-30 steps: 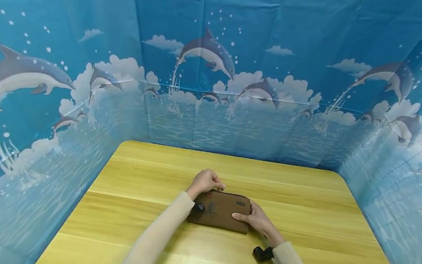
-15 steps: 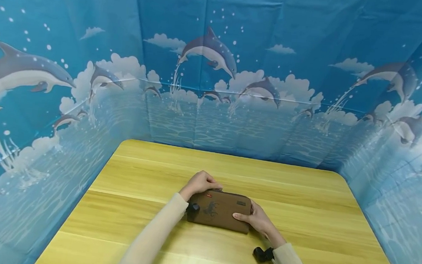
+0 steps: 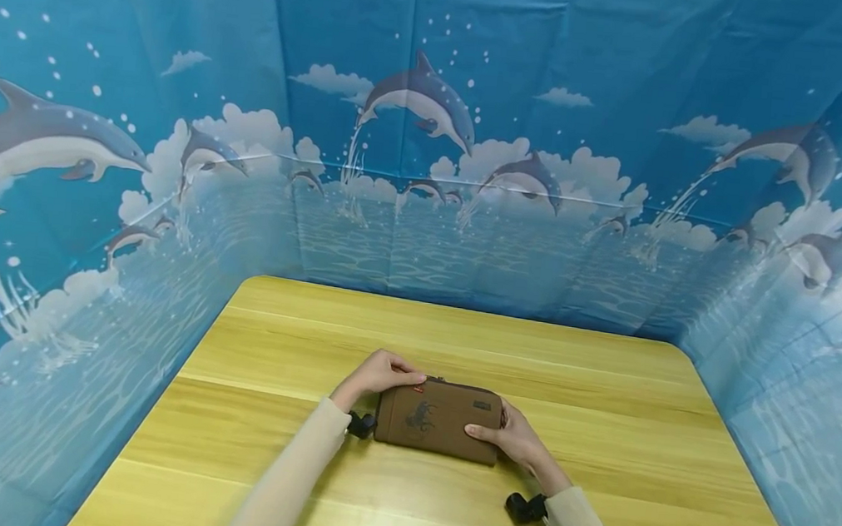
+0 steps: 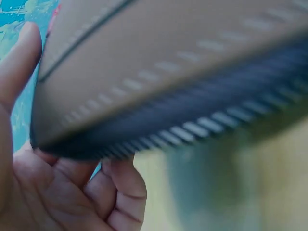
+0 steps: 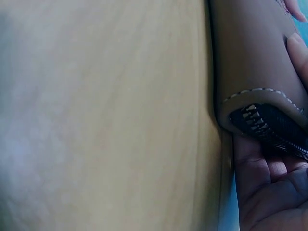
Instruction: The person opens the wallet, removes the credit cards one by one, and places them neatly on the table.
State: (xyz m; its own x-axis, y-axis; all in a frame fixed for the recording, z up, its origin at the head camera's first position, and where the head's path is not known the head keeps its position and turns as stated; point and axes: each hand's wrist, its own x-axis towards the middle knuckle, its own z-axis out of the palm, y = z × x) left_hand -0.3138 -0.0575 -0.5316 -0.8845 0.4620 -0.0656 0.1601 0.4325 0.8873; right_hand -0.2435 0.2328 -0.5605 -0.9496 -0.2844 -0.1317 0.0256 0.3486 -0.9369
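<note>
A brown zip wallet [image 3: 440, 428] with a dark animal print and a small red tag stands near the table's middle, its long front face towards me. My left hand [image 3: 375, 376] holds its upper left corner, thumb along the top front and fingers behind. In the left wrist view, light stitching and a dark zipper [image 4: 202, 103] run along that end, with the fingers curled under it. My right hand [image 3: 518, 439] grips the other end, thumb on the front face. The right wrist view shows metal zipper teeth [image 5: 252, 118] at that end, above the palm.
The yellow wood-grain table [image 3: 271, 342] spreads round the wallet on all sides. A blue dolphin-print curtain [image 3: 423, 238] hangs behind and beside it. Black wrist cameras sit at both cuffs, the right one [image 3: 523, 507] low over the tabletop.
My left hand has slid left along the wallet's top edge, from pinching at the zipper to holding the upper left corner. The right hand and wallet have stayed almost still.
</note>
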